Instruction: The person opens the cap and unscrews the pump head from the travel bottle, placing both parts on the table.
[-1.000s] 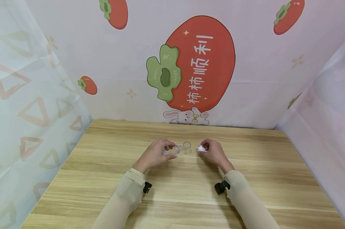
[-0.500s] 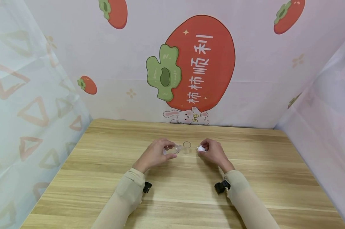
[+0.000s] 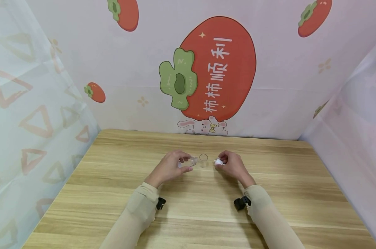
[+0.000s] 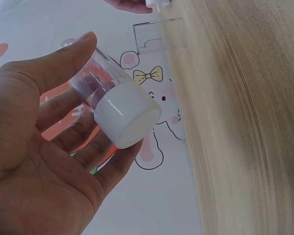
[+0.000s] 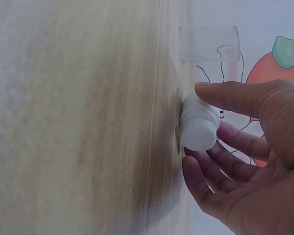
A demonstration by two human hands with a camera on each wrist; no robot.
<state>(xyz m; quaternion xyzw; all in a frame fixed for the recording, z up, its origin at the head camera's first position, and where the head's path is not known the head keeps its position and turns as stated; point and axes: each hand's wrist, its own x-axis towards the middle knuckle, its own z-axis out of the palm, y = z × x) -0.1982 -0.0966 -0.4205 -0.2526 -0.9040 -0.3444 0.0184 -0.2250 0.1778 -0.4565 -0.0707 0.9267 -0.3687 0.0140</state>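
Observation:
My left hand point(image 3: 169, 167) grips a clear bottle point(image 3: 193, 161) lying tilted, its narrow neck pointing right in the head view. The left wrist view shows the bottle's thick white base point(image 4: 127, 115) between thumb and fingers. In the right wrist view, the thumb and fingers of my right hand point(image 5: 264, 142) hold a small white pump top point(image 5: 200, 125) just above the table. Between both hands stands a clear, hollow cylindrical cover point(image 3: 204, 161), rim upward, touched by neither hand. The pump top is apart from the bottle.
A wood-grain table point(image 3: 188, 204) lies under both hands. Behind it rises a printed backdrop point(image 3: 128, 103) with persimmons and a rabbit, and fabric walls stand at the left and right.

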